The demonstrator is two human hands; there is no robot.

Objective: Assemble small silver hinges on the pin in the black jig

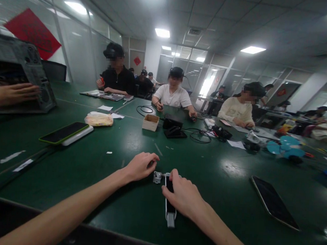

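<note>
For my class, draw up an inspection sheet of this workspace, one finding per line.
Surface: green tabletop with white scraps.
Job's things: small metal part, slim dark-and-white item.
Clutter: open box, green-edged phone, pale-edged phone, blue blades.
Grips: left hand beside the small metal part, contact unclear; right hand holds the slim dark-and-white item.
Cables: black cable loosely looped beyond the hands.
Surroundings: people seated opposite; glass partitions.
</note>
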